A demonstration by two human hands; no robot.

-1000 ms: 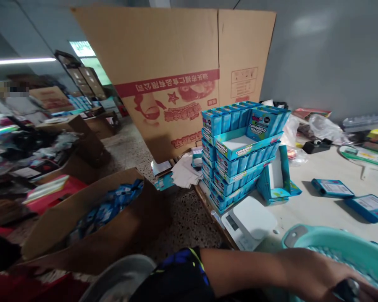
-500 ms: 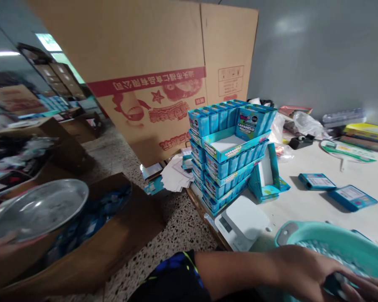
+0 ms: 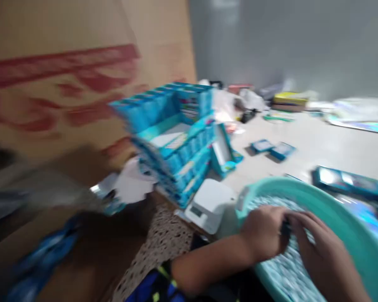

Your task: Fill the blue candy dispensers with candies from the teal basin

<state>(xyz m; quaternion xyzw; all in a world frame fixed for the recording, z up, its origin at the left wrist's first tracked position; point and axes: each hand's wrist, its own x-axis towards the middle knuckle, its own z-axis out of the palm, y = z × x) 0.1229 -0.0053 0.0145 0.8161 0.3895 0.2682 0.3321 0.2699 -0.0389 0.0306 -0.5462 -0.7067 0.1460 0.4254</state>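
Note:
My left hand [image 3: 266, 230] is closed around a small dark object [image 3: 285, 230], mostly hidden by the fingers and too blurred to name. Meeting it from the right, my right hand [image 3: 324, 247] has its fingertips bent together on that same object. Both hands are above a turquoise tub [image 3: 343, 222]. Many small pale wrapped pieces [image 3: 283, 272] lie in the tub, below and around my hands.
Left of the tub is a white kitchen scale [image 3: 208, 203]. Behind it stands a stack of blue display boxes [image 3: 185, 163]. Small blue boxes [image 3: 282, 151] lie on the white table [image 3: 321, 147]. A large cardboard carton [image 3: 91, 29] rises at the left.
The view has swung to the right, so the tub and both hands appear further left. My right hand, only partly seen before, now shows fully beside my left at the dark object.

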